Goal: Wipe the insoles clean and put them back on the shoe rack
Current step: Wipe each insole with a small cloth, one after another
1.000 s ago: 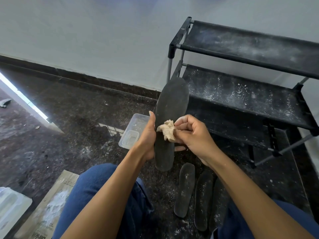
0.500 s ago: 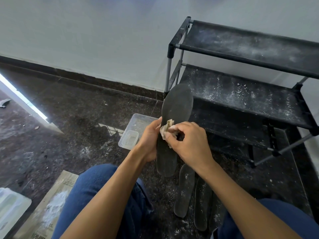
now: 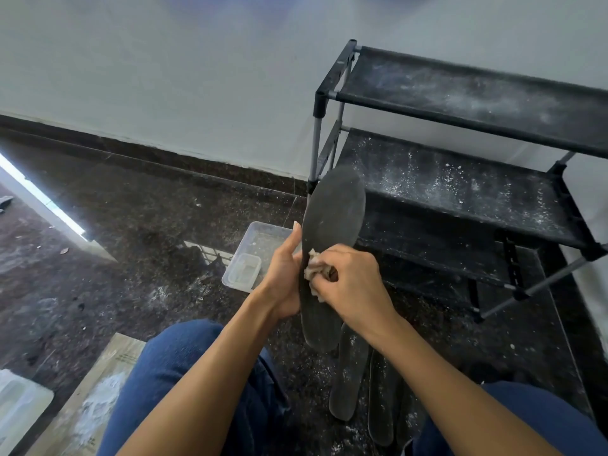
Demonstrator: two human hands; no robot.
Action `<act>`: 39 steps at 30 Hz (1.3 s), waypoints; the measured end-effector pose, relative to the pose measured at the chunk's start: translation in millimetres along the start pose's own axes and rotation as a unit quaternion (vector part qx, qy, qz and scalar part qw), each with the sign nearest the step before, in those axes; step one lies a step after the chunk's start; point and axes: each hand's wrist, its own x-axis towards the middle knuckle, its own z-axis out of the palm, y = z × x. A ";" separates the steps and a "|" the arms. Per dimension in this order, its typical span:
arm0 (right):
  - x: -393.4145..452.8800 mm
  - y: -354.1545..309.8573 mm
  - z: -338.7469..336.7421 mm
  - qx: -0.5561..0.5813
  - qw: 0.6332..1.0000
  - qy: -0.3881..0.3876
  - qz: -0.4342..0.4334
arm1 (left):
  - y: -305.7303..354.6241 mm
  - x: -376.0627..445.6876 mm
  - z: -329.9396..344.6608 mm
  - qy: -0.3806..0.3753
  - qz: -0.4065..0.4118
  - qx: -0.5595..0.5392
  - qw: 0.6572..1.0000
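Note:
My left hand (image 3: 282, 280) grips a dark grey insole (image 3: 332, 218) by its left edge and holds it upright above the floor, toe end up. My right hand (image 3: 352, 284) pinches a crumpled beige cloth (image 3: 312, 266) and presses it against the middle of that insole. Other dusty insoles (image 3: 348, 383) lie side by side on the floor between my knees. The black shoe rack (image 3: 460, 192), its shelves speckled with white dust, stands to the right against the wall.
A clear plastic container (image 3: 253, 258) with a smaller tub inside sits on the dark dusty floor left of my hands. A cardboard sheet (image 3: 88, 406) with white powder and a white plastic lid (image 3: 19, 406) lie at the lower left. My blue-trousered knees frame the bottom.
The right hand has slid the cloth from the insole's right side across to its left edge and a little down. The insole has tilted slightly to the right.

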 end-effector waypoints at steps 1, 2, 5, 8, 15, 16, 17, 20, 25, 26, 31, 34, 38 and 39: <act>-0.9 -2.2 -1.5 0.001 1.000 -0.028 -0.001 | 0.7 -0.6 -0.9 -0.003 0.002 -0.011 1.000; -1.8 -3.9 -3.6 0.007 0.998 -0.063 0.002 | 1.6 -1.4 -2.2 -0.007 0.005 -0.024 1.000; -2.6 -7.0 -15.5 0.059 0.984 -0.164 0.022 | 4.7 -3.1 -3.3 -0.014 0.022 -0.042 0.999; 0.8 -4.8 -25.2 0.109 0.984 -0.129 0.049 | 6.0 -1.3 -1.7 -0.008 0.021 -0.042 0.999; 14.6 8.0 -19.4 0.095 0.981 0.166 0.031 | -1.0 -3.6 5.8 -0.097 -0.030 -0.051 0.994; 14.3 7.9 -17.7 0.080 0.982 0.166 0.030 | -1.7 -3.5 6.7 -0.102 -0.035 -0.050 0.993; 13.6 7.6 -15.3 0.067 0.985 0.156 0.023 | -2.4 -2.4 7.1 -0.098 -0.036 -0.048 0.993; 9.3 2.4 -5.7 0.062 0.994 0.092 -0.004 | -3.2 1.3 6.5 -0.040 -0.029 -0.038 0.998; 0.7 -8.5 -10.9 0.130 0.990 -0.048 0.036 | -5.0 6.3 -1.4 0.013 -0.010 -0.007 1.000; -0.1 -9.1 -14.8 0.137 0.985 -0.090 0.049 | -3.7 6.2 -1.4 0.006 -0.013 -0.018 1.000; 5.9 0.9 -21.6 0.126 0.990 0.023 0.058 | -2.9 8.1 -0.8 -0.038 -0.033 -0.032 0.998; 8.8 2.0 -12.8 0.046 0.997 0.058 0.008 | -4.9 3.3 5.0 -0.041 -0.037 -0.022 0.998; -2.1 -7.7 0.0 0.047 0.999 -0.004 -0.002 | -2.6 6.1 -4.2 0.003 -0.009 -0.020 1.000; -5.8 -9.9 2.3 0.055 0.998 -0.020 -0.001 | -1.0 4.5 -4.4 0.003 -0.005 -0.030 1.000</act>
